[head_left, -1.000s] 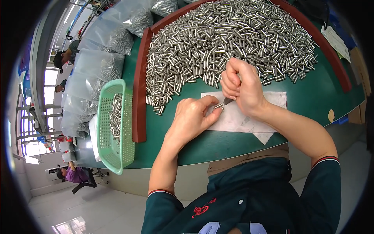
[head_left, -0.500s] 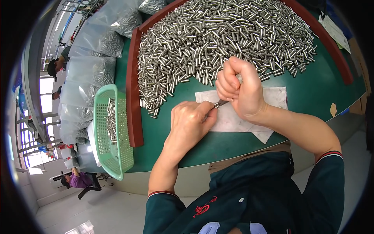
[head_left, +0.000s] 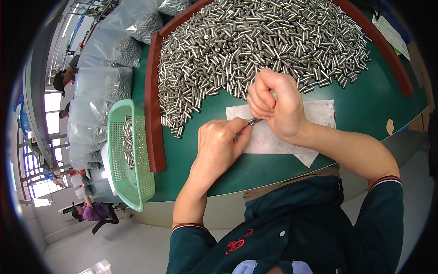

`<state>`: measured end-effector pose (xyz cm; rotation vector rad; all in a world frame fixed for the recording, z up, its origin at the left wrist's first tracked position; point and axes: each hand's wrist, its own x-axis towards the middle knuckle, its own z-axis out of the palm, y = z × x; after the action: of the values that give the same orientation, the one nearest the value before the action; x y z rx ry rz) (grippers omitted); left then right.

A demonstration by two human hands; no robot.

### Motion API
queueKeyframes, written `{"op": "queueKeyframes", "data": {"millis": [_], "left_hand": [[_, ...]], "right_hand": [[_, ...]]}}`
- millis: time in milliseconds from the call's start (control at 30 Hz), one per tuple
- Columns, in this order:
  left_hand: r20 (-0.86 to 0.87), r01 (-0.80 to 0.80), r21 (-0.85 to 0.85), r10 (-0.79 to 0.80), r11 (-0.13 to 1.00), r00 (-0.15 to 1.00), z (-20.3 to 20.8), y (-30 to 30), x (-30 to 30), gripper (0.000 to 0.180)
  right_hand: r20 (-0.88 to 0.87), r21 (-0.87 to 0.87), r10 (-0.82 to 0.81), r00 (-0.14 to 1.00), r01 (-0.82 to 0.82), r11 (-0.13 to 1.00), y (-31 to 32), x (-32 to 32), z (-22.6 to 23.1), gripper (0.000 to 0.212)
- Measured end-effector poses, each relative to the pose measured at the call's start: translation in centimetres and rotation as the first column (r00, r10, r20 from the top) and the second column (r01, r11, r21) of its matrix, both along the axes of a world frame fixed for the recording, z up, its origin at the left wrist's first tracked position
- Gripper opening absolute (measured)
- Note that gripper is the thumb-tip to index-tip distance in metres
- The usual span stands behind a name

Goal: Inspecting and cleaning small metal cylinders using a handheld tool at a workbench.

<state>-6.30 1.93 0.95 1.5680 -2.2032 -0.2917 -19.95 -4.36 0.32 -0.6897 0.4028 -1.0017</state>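
Between the thumb and fingertips of my left hand (head_left: 221,142) is a small shiny metal pin (head_left: 251,122), one end of it showing. My right hand (head_left: 282,108) is a fist around a thin dark-tipped tool (head_left: 258,120); the fingers hide most of it, so its kind does not show. The tool's tip meets the exposed end of the pin. Both hands are over a smudged white cloth or paper (head_left: 315,121) on the green tabletop (head_left: 196,107). Beyond them spreads a large heap of similar metal pins (head_left: 264,43).
Dark red edging bars (head_left: 155,109) border the heap. At the left stands a pale green perforated basket (head_left: 145,160) with some pins inside. Clear plastic bags (head_left: 119,82) of pins line up past it. Papers (head_left: 392,36) lie at the far right. Other people (head_left: 93,211) are in the background.
Both hands and the surroundings have shifted slightly to the left in the picture. The right fist has tilted a little; the grips on the pin and the tool stay the same.
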Motion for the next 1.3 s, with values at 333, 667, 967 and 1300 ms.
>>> {"op": "queueKeyframes", "data": {"millis": [333, 667, 967, 1300], "left_hand": [[-0.103, -0.049, 0.094, 0.058, 0.994, 0.993, 0.4, -0.2, -0.3, 0.013], [0.178, -0.001, -0.094, 0.018, 0.996, 0.984, 0.5, -0.1, -0.6, 0.008], [0.273, 0.086, -0.250, -0.015, 0.964, 0.962, -0.5, -1.0, -0.8, 0.016], [-0.896, 0.129, 0.429, 0.403, 0.894, 0.184, 1.0, -1.6, 1.2, 0.010]], "right_hand": [[-0.168, -0.334, -0.206, 0.964, 0.141, 0.932, 0.8, 1.3, 0.1, 0.035], [-0.058, -0.037, -0.036, 0.998, 0.034, 0.999, -0.2, 0.4, 0.2, 0.035], [-0.043, -0.012, -0.029, 0.999, 0.028, 1.000, -0.5, 0.1, 0.0, 0.035], [-0.064, 0.021, -0.006, 0.998, 0.008, 1.000, -0.4, 0.0, -0.2, 0.039]]}}
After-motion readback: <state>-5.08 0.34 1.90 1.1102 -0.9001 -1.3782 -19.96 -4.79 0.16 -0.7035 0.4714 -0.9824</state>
